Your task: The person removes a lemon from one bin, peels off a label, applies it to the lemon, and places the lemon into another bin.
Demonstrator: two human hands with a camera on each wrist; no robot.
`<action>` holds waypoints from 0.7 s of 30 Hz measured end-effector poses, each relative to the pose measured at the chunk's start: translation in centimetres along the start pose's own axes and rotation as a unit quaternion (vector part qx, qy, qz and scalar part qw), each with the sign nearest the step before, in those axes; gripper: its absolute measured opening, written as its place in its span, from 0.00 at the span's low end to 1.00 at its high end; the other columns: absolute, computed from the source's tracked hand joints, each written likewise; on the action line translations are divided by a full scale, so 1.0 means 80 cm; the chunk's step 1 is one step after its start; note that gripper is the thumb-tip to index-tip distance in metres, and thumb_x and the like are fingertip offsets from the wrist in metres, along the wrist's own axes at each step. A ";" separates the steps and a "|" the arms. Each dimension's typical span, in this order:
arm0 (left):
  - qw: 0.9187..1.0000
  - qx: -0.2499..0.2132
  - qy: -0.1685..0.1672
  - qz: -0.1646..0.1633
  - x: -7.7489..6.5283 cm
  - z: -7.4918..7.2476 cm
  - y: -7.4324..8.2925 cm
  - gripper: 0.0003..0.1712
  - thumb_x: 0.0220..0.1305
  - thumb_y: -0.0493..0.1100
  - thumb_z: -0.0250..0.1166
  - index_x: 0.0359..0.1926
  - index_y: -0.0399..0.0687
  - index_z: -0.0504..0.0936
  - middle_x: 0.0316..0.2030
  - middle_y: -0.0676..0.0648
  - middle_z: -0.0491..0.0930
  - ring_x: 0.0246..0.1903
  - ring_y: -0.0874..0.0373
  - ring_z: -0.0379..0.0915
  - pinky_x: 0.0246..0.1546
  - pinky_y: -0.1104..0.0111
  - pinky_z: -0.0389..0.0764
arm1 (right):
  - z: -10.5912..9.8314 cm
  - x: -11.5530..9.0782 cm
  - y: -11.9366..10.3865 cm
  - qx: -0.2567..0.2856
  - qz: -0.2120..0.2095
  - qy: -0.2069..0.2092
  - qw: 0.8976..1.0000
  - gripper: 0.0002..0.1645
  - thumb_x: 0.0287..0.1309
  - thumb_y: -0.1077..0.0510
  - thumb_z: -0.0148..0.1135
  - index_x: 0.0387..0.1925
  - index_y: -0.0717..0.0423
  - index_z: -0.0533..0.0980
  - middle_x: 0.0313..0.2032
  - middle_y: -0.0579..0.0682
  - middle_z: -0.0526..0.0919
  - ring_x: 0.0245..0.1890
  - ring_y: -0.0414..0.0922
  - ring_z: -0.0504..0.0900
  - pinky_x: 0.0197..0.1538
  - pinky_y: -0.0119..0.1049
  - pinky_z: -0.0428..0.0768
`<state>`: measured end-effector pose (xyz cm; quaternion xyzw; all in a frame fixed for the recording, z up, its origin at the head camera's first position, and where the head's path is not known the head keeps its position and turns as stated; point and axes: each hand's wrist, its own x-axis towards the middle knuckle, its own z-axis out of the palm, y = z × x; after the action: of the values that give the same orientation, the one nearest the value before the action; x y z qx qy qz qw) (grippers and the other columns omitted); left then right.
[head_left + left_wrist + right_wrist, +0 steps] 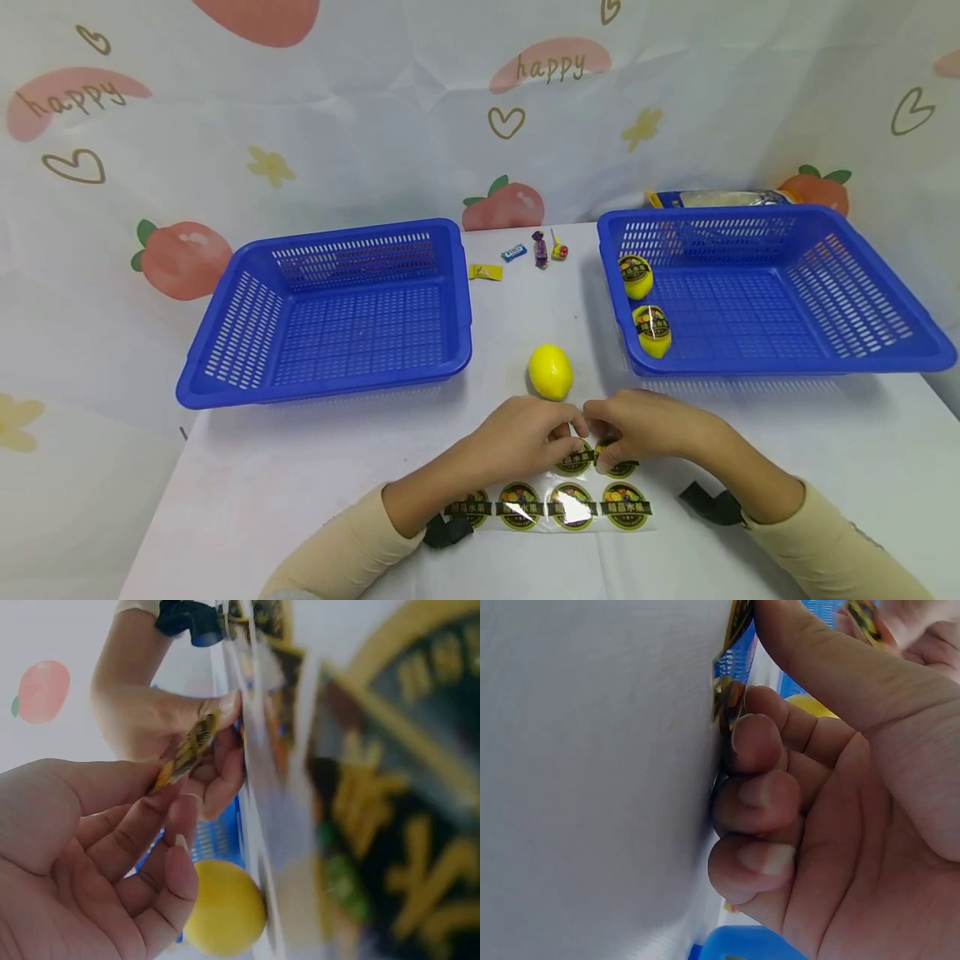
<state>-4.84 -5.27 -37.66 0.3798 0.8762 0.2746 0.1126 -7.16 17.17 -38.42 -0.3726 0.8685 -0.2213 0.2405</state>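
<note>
A sheet of round black-and-gold fruit stickers lies on the table below both hands. My left hand pinches one sticker between thumb and index finger, lifted off the sheet, as the left wrist view shows. At the sheet's upper right, my right hand has its fingers curled and its thumb on a sticker, holding the sheet by that edge. The exact contact under the right fingers is partly hidden. Just beyond the left hand sits a yellow lemon with no sticker visible on it.
A blue basket stands at left. Another blue basket at right holds two stickered lemons. Between them at the back lie a yellow packet, a blue-wrapped sweet, a purple sweet and a lollipop.
</note>
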 end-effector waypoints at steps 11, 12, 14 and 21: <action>0.995 -0.051 0.082 0.008 -0.003 -0.031 -0.002 0.13 0.72 0.38 0.57 0.55 0.47 0.78 0.30 0.57 0.77 0.24 0.67 0.67 0.25 0.75 0.70 | -0.001 -0.001 0.000 -0.004 -0.015 -0.007 1.000 0.20 0.49 0.49 0.79 0.28 0.45 0.71 0.20 0.34 0.67 0.20 0.31 0.65 0.23 0.29 0.66; 0.995 -0.049 0.091 0.004 -0.003 -0.034 -0.003 0.14 0.72 0.38 0.57 0.56 0.47 0.77 0.34 0.56 0.79 0.27 0.66 0.70 0.29 0.75 0.72 | -0.002 -0.001 0.000 -0.001 -0.019 -0.010 1.000 0.20 0.49 0.50 0.79 0.28 0.45 0.71 0.20 0.34 0.67 0.19 0.31 0.65 0.23 0.28 0.65; 0.993 -0.043 0.109 -0.004 -0.003 -0.038 -0.006 0.17 0.71 0.38 0.59 0.60 0.46 0.74 0.45 0.52 0.80 0.36 0.64 0.73 0.37 0.71 0.77 | -0.003 -0.002 0.000 0.006 -0.025 -0.018 0.999 0.18 0.51 0.52 0.77 0.27 0.45 0.71 0.19 0.33 0.66 0.19 0.30 0.64 0.23 0.28 0.65; 0.984 -0.083 0.155 -0.011 0.001 -0.047 -0.017 0.28 0.68 0.32 0.58 0.67 0.40 0.65 0.53 0.43 0.74 0.44 0.56 0.70 0.47 0.63 0.75 | -0.007 -0.001 0.000 0.020 -0.070 0.014 0.997 0.12 0.61 0.50 0.70 0.29 0.43 0.73 0.19 0.32 0.68 0.18 0.29 0.65 0.22 0.28 0.68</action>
<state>-7.23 -7.46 -35.30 0.3124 0.8610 0.4012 0.0093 -7.45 17.36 -37.94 -0.4242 0.8390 -0.2607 0.2195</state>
